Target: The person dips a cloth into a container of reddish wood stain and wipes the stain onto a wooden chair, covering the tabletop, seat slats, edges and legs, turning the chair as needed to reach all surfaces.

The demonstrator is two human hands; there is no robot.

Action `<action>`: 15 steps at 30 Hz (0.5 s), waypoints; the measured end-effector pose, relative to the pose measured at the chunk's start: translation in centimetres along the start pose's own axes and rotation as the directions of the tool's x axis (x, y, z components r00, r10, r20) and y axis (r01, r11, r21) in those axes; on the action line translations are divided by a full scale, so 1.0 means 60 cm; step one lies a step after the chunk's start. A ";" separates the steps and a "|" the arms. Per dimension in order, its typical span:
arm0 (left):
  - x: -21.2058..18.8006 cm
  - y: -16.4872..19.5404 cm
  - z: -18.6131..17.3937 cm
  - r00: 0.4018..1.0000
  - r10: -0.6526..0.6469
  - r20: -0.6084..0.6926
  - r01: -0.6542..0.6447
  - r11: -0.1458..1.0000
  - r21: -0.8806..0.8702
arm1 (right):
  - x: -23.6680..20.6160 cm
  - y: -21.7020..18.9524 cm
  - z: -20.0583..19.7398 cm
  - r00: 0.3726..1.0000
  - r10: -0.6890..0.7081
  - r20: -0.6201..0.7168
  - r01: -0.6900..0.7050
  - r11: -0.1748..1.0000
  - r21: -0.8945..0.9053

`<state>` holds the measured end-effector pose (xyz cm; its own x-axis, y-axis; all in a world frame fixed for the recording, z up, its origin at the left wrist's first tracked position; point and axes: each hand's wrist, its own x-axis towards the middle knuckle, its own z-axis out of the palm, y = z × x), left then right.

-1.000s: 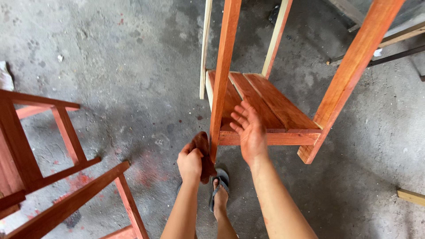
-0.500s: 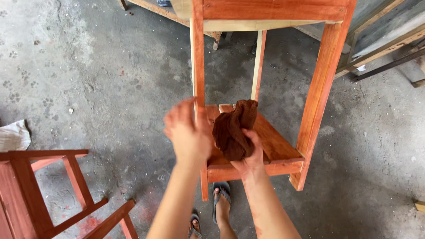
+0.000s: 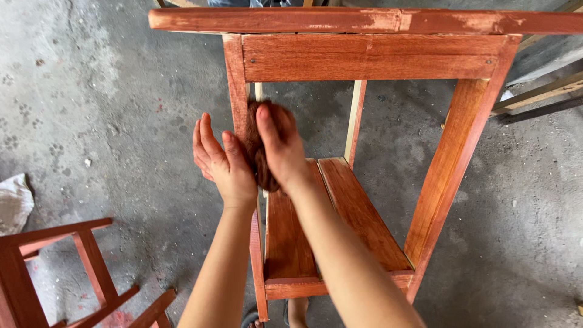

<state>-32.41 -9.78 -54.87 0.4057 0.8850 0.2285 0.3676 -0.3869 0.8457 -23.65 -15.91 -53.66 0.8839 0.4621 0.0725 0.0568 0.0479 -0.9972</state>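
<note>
A reddish-brown stained wooden stand [image 3: 370,58] with a low slatted shelf [image 3: 340,218] stands in front of me. My right hand [image 3: 280,146] presses a dark brown stained rag [image 3: 260,164] against the inner side of the stand's front left leg [image 3: 238,103]. My left hand [image 3: 221,161] lies flat on the outer side of the same leg, fingers stretched upward and holding nothing. The rag is mostly hidden behind my right hand. The back legs are pale, unstained wood.
A second stained wooden frame [image 3: 73,267] lies at the lower left on the grey concrete floor [image 3: 109,91]. A white cloth or bag [image 3: 13,203] lies at the left edge. Loose wooden boards [image 3: 540,91] lean at the right. My sandalled foot [image 3: 294,313] shows below the shelf.
The view has tilted up and both hands have risen along the front left leg. The rag, held over the shelf before, is now pressed against the leg by my right hand.
</note>
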 end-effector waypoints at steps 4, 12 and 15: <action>-0.011 0.004 -0.007 1.000 0.011 -0.029 -0.011 1.000 -0.010 | -0.087 0.038 0.006 0.998 0.064 -0.023 -0.059 0.985 0.164; -0.014 0.022 -0.011 0.999 -0.005 -0.032 0.007 0.998 0.069 | 0.053 0.006 0.011 0.977 -0.179 -0.112 0.178 0.984 -0.021; -0.016 0.016 -0.008 1.000 -0.015 -0.018 0.016 0.999 0.044 | 0.040 0.002 0.017 0.995 -0.005 -0.102 0.037 0.950 0.310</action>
<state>-32.83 -10.86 -54.07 0.3849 0.8952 0.2244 0.4103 -0.3838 0.8273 -22.01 -13.90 -53.58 0.9262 0.3694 0.0759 -0.0575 0.3373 -0.9396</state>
